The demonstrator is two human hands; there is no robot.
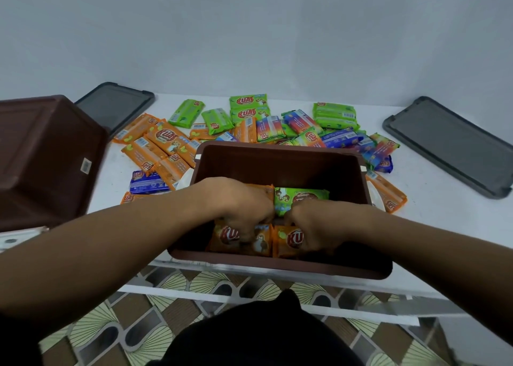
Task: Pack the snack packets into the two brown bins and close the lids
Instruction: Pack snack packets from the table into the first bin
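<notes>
Both our hands are inside the brown bin (280, 157) at the table's near edge, the left hand (236, 203) curled over the left orange packet (226, 236), the right hand (319, 222) over the right orange packet (288, 241) (a green packet (301, 199) stands behind). The loose packets (249, 112) lie past the bin's far wall, long axes mixed, orange ones nearer our left.

White table (433, 204) against a pale wall (249, 32), patterned floor tiles (138, 318) below.
</notes>
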